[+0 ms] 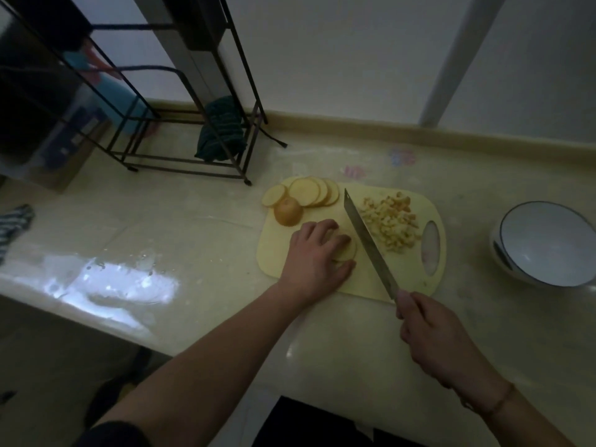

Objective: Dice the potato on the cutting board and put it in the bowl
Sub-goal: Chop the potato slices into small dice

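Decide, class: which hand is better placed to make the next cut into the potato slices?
The right hand: it grips the knife, whose blade lies beside the slices that the left hand presses on the cutting board.

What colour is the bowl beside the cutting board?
The bowl is white with a thin dark line around its rim, seen best in the head view.
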A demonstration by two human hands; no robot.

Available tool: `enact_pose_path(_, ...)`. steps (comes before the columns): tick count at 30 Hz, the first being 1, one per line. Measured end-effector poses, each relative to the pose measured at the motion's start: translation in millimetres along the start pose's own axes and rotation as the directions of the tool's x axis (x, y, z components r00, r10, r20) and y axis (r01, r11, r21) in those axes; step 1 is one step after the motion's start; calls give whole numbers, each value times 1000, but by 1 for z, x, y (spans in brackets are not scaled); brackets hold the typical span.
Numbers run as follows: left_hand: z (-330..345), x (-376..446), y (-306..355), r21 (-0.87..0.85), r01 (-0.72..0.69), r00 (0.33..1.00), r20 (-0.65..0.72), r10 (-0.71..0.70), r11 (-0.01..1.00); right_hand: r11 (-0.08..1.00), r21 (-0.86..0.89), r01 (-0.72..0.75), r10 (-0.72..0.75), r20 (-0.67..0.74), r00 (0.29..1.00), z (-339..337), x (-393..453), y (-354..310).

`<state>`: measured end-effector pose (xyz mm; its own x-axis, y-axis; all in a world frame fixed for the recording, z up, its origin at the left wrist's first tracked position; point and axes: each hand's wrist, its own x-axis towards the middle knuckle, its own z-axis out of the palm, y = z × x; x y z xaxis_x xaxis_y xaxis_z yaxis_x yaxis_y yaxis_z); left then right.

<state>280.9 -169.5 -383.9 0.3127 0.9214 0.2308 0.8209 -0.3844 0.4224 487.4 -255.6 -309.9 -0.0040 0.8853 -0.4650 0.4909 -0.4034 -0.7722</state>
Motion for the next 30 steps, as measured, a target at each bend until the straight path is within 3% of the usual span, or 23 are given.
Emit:
enact_pose_path(3,3,-3,-4,-2,-130,991,21,130,991,1000,21,-9,8,36,999,2,-1,2)
enact_pose_path(8,4,5,-3,-19,-223,974,32,224,975,999,35,11,-12,27,1000,2,0,6)
enact_pose_path(30,-3,10,-10,-32,-297,953,44,298,954,983,-127,132,-132,13,991,0,-21,6)
